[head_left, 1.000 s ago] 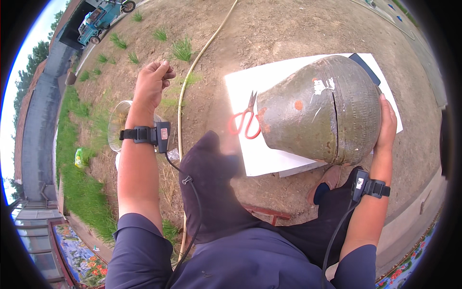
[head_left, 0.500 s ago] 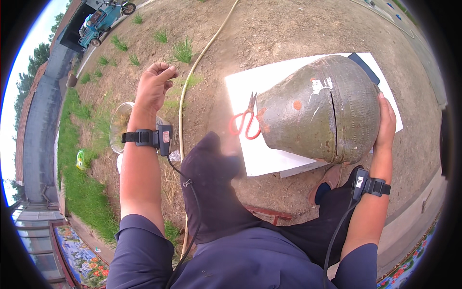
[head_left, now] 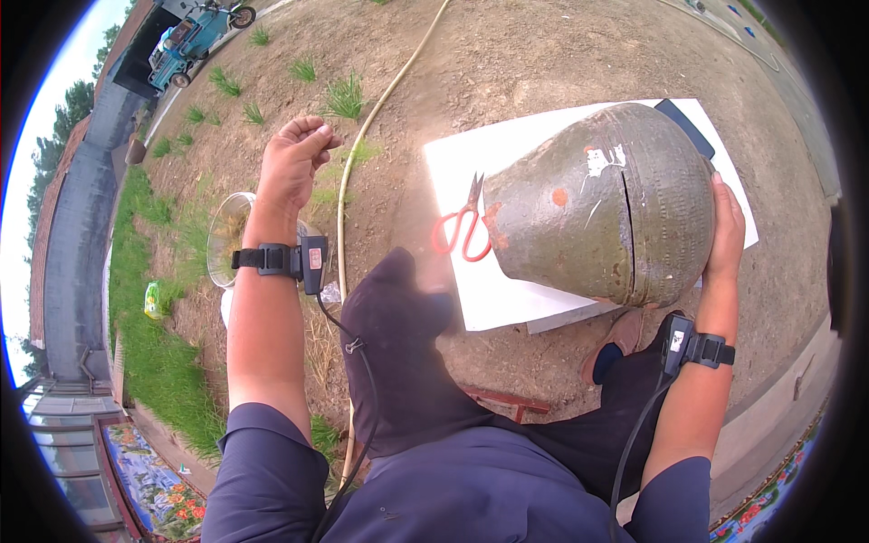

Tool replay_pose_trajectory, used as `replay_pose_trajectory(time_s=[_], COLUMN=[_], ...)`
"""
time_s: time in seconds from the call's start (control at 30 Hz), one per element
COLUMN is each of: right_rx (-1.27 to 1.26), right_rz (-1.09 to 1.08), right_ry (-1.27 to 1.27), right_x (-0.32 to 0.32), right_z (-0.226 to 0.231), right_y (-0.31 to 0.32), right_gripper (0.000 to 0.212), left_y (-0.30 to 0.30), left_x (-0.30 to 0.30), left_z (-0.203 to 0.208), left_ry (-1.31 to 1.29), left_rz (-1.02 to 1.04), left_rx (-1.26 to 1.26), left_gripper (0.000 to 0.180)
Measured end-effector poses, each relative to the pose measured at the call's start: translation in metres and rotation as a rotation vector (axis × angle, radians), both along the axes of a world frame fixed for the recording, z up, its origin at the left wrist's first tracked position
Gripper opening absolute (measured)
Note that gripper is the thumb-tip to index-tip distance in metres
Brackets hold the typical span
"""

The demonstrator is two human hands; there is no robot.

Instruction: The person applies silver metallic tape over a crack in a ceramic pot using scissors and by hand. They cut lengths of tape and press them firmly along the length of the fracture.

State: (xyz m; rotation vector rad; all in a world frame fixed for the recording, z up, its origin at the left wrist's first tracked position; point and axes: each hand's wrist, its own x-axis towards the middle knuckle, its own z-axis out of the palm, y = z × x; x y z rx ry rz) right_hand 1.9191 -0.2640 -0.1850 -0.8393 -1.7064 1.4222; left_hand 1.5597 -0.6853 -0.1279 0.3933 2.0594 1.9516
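Observation:
A big greenish-brown glazed clay jar [head_left: 588,226] lies on its side, with a long dark crack across it and patches of chipped glaze. Against its right end rests my right hand [head_left: 727,231], holding it; part of the fingers is hidden behind the jar. My left hand [head_left: 294,163] is raised at the left, fingers curled and thumb pressed to them; I cannot make out anything in the pinch. Red-handled scissors [head_left: 469,231] lie beside the jar's narrow end. Under the jar is a white sheet [head_left: 466,158], with a dark flat phone-like object [head_left: 683,127] at its far edge.
A clear plastic tub [head_left: 220,242] stands behind my left forearm. A pale hose [head_left: 344,172] runs along the dirt between my left hand and the sheet. Grass tufts [head_left: 344,95] grow at the left. Farther off stands a blue three-wheeler [head_left: 190,45].
My left hand has shifted slightly to the right, its fingers still curled. My right hand, the jar and the scissors stay in place.

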Motion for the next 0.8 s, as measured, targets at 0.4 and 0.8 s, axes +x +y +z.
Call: replay_pose_trajectory(time_s=[0.4, 0.8], right_rx=[-0.004, 0.019], right_rz=[-0.008, -0.021], right_ry=[0.004, -0.011], right_x=[-0.001, -0.002], right_z=[0.007, 0.007], right_y=[-0.007, -0.007], right_gripper=[0.040, 0.041], left_y=[0.009, 0.013], left_x=[0.008, 0.011], left_z=[0.002, -0.001], left_ry=[0.033, 0.059], left_rz=[0.025, 0.010], left_rx=[-0.036, -0.057], left_gripper=[0.024, 0.026])
